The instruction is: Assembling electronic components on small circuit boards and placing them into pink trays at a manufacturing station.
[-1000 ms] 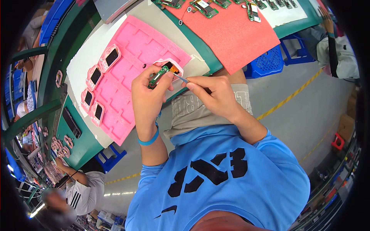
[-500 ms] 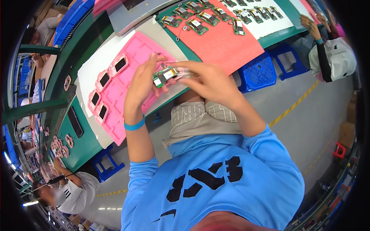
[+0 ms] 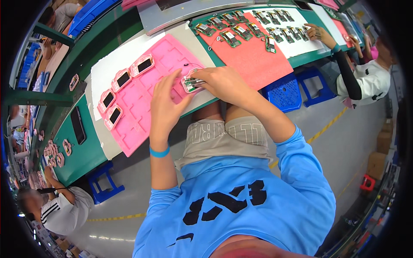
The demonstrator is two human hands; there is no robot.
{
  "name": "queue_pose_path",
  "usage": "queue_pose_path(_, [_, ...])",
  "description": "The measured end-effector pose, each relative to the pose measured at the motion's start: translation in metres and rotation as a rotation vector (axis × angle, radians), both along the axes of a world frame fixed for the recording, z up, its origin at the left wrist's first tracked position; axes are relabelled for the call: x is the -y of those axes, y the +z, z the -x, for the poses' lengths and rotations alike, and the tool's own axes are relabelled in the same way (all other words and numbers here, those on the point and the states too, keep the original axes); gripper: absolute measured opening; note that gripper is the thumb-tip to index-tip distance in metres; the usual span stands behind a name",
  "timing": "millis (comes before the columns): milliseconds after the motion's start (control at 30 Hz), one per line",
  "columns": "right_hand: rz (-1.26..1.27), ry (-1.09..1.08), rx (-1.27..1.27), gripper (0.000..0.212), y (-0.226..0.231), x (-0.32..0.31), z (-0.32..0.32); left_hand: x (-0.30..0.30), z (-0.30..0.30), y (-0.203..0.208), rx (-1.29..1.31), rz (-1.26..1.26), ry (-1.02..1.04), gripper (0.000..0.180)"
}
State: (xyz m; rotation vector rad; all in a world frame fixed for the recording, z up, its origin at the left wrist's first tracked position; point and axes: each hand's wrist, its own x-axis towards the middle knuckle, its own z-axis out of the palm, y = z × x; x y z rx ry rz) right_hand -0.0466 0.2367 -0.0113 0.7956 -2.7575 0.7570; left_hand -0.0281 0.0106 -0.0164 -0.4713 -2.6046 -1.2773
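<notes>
A pink plastic case lies at the right edge of the pink tray. At the case, my right hand pinches a small green circuit board with silvery parts; its fingertips partly hide the board. A thin wire with a small black end sticks out beyond the case. My left hand is open over the tray, thumb and fingers apart on the near left side of the case, holding nothing. Several pink cases with dark screens sit along the tray's left side.
Circuit boards with batteries lie in rows on a red sheet and a white sheet. A metal box stands behind. Blue stools are beside the bench. Co-workers sit at right and left.
The circuit board has come down from between my hands to the pink case at the tray's edge. My left hand has let go and opened. The co-worker at right now reaches onto the white sheet.
</notes>
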Motion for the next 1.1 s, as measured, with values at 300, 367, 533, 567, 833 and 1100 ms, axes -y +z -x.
queue_pose_path(300, [-0.263, 0.09, 0.041, 0.031, 0.014, 0.004, 0.018, -0.001, -0.003, -0.009, 0.023, -0.052, 0.048, 0.07])
queue_pose_path(367, [-0.315, 0.089, -0.013, 0.031, 0.014, 0.005, 0.019, -0.001, -0.003, -0.009, 0.022, -0.05, 0.052, 0.069])
queue_pose_path(533, [-0.287, 0.12, 0.098, 0.03, 0.021, 0.005, 0.026, 0.0, -0.004, -0.012, -0.005, -0.079, 0.071, 0.07])
queue_pose_path(567, [-0.292, 0.126, 0.097, 0.03, 0.021, 0.004, 0.025, 0.0, -0.005, -0.013, -0.005, -0.084, 0.077, 0.07])
queue_pose_path(833, [-0.222, 0.112, 0.05, 0.026, 0.021, 0.002, 0.019, -0.001, -0.007, -0.016, -0.039, -0.066, 0.091, 0.069])
queue_pose_path(1100, [-0.587, 0.319, -0.074, 0.024, 0.046, 0.005, 0.043, 0.001, -0.005, -0.023, -0.056, -0.071, 0.087, 0.07])
